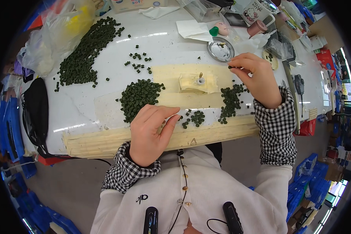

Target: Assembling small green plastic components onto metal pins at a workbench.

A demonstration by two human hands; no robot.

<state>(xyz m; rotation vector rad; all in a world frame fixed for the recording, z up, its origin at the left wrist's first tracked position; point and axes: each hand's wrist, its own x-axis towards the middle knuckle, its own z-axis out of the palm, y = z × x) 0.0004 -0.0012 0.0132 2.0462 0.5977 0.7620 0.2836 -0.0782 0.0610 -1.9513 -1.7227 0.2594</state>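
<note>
cream top below, right hand pinches dark piece.

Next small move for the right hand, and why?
Probably bring the small dark piece in the right hand to the pin on the block: the piece is already pinched, and the pin's upper end looks bare.

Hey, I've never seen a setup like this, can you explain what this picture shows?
There's no robot: these are a person's left hand and right hand, seen from above by a fisheye camera on their head, which bends straight edges. On the white table lie heaps of small dark green pieces, plus a pale block with an upright peg. The right hand pinches one dark piece. Another shows by the left thumb; whether it's held, I can't tell.
</note>
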